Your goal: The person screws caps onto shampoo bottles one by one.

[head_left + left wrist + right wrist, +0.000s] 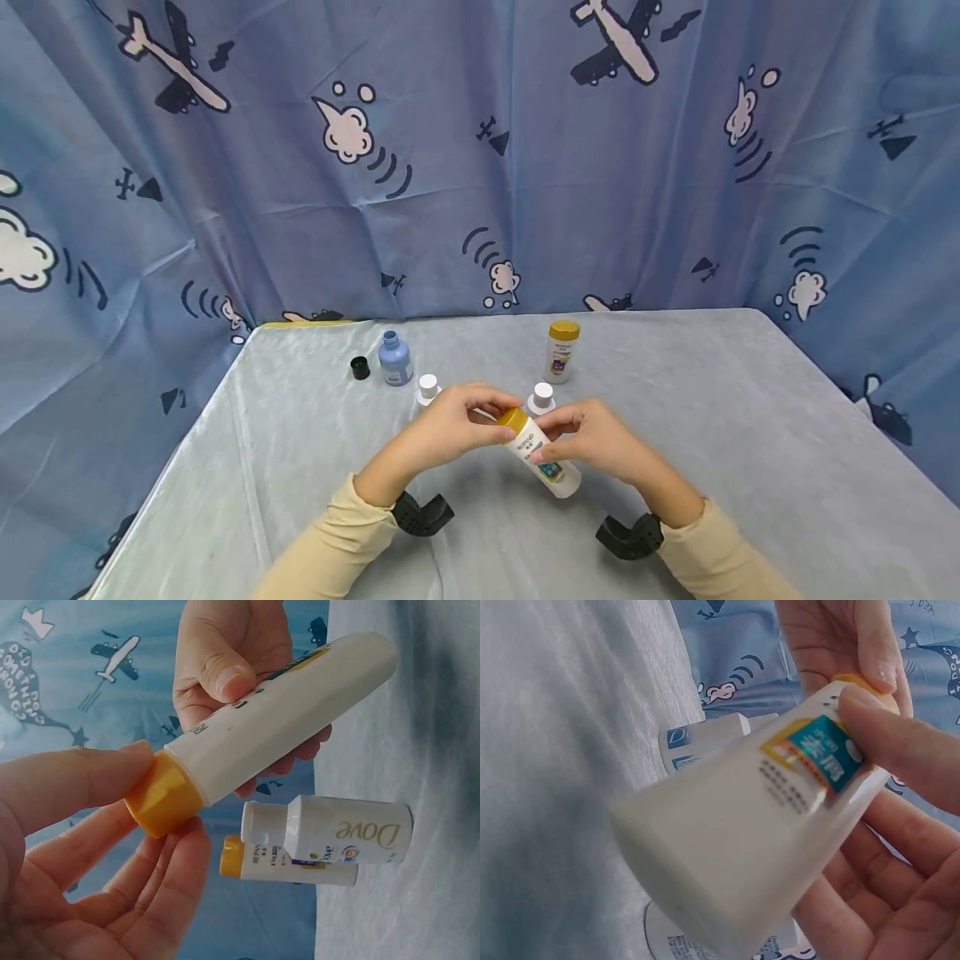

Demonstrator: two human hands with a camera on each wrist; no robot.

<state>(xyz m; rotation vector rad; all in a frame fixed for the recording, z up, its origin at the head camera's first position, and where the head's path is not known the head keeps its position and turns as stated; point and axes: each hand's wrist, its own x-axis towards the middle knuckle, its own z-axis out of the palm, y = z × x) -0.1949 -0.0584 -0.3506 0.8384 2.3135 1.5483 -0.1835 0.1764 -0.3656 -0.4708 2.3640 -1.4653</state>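
Observation:
A white shampoo bottle [546,463] with a gold cap is held tilted above the table between both hands. My left hand [459,423] pinches the gold cap [166,793] between thumb and fingers. Lower down, my right hand [592,435] grips the bottle's body, its thumb across the label [821,754]. The cap sits on the bottle's neck, pointing up and left in the head view. Just behind the hands stand two white-capped bottles, one a Dove bottle [349,829] and the other a white bottle [428,387] partly hidden by my left hand.
Farther back stands another gold-capped bottle [562,352]. At the back left, a blue bottle [394,360] stands without a cap, with a black cap [360,367] beside it. A grey cloth covers the table [720,400], and a blue patterned curtain [442,167] hangs behind it.

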